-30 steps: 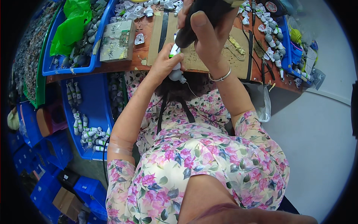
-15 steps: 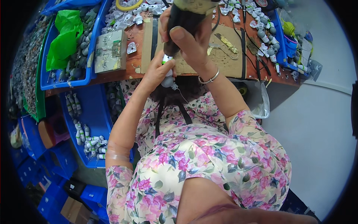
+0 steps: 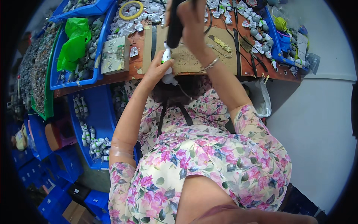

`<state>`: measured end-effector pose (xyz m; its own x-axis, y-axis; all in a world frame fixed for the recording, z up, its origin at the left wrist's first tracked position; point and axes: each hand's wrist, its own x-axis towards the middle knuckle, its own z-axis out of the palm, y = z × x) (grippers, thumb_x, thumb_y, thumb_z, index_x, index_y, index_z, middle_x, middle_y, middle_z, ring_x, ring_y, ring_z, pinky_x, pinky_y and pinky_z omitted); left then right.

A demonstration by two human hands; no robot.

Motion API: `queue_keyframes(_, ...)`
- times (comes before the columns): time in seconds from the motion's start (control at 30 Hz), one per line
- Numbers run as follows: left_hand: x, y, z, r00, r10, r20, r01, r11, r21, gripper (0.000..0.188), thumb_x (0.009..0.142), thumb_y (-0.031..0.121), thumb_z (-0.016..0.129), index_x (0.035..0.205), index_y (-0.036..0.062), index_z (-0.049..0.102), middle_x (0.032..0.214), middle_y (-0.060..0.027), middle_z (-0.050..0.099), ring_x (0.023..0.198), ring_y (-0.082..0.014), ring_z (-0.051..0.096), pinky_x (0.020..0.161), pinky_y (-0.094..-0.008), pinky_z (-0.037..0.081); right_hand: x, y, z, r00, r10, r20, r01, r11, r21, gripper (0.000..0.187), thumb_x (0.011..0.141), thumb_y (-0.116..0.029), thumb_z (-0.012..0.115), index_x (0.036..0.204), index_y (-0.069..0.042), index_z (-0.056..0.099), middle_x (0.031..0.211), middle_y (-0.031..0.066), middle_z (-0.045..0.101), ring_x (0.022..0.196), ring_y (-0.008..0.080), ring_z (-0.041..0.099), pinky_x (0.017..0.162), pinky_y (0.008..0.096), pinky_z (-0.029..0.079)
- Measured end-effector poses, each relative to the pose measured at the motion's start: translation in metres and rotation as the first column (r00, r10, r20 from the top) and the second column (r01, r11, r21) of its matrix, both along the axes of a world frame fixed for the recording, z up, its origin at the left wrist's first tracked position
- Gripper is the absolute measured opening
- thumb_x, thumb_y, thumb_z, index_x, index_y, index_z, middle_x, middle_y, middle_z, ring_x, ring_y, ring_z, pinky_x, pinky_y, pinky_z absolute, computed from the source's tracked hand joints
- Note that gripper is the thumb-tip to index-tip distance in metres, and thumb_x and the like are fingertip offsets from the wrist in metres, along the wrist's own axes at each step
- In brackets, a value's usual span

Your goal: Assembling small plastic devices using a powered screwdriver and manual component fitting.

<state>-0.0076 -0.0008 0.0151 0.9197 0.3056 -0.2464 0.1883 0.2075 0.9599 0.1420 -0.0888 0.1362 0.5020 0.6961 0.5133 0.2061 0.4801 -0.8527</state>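
Note:
In my left hand (image 3: 158,74) is a small white plastic device (image 3: 166,56) with a green band and a rounded grey lower end. A thin wire trails from that end. My right hand (image 3: 194,35) is wrapped round a black electric screwdriver (image 3: 174,33), whose upper part runs out of the picture. Its narrow tip points down and meets the top of the white device, though the exact contact is too small to make out. Both hands are above the near edge of a cardboard sheet (image 3: 186,61) on the table.
Loose white shells (image 3: 152,16) and a yellow tape roll (image 3: 131,10) lie at the back. A boxy block (image 3: 115,56) stands left, beside a blue bin (image 3: 71,85) with a green bag. Pliers (image 3: 257,63) and cables are at right. Below, a blue tray (image 3: 97,112) holds finished-looking white devices.
The screwdriver and my right hand have moved up and away a little, and the tool stands more upright. My left hand still grips the white device. The whole view has shifted slightly.

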Motion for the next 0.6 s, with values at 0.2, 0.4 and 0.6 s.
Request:
queue_keyframes(0.2,-0.012,0.009,0.022,0.98,0.023,0.198,-0.063,0.978,0.2,0.052,0.087,0.023,0.062,0.13,0.0014,0.04,0.104,-0.0065,0.053,0.094,-0.0136,0.055,0.082,-0.0275,0.044,0.068,-0.032,-0.022,0.691,-0.292,0.661,0.588,0.759,-0.28,0.041,0.09,-0.031,0.056,0.125,-0.011,0.049,0.106,0.0178,0.063,0.094,0.033,0.062,0.076,0.0395,0.049)
queue_keyframes(0.4,-0.018,0.009,0.024,0.956,0.116,0.27,-0.184,0.953,0.241,0.061,0.077,0.018,0.076,0.128,0.0041,0.045,0.108,-0.008,0.056,0.094,-0.0138,0.056,0.082,-0.0296,0.048,0.094,-0.079,-0.101,0.448,-0.053,0.893,0.766,0.538,-0.352,0.045,0.088,-0.04,0.058,0.124,-0.013,0.051,0.109,0.0142,0.059,0.099,0.0355,0.059,0.078,0.0427,0.049)
queue_keyframes(0.6,-0.02,0.005,0.027,0.86,0.231,0.455,-0.417,0.832,0.366,0.057,0.076,0.016,0.077,0.124,0.0055,0.048,0.105,-0.0072,0.062,0.094,-0.0139,0.06,0.082,-0.029,0.049,0.054,-0.057,-0.099,0.403,-0.279,0.872,0.686,0.723,-0.086,0.028,0.085,-0.029,0.063,0.101,-0.007,0.062,0.081,0.0112,0.059,0.075,0.0315,0.056,0.07,0.0397,0.045)
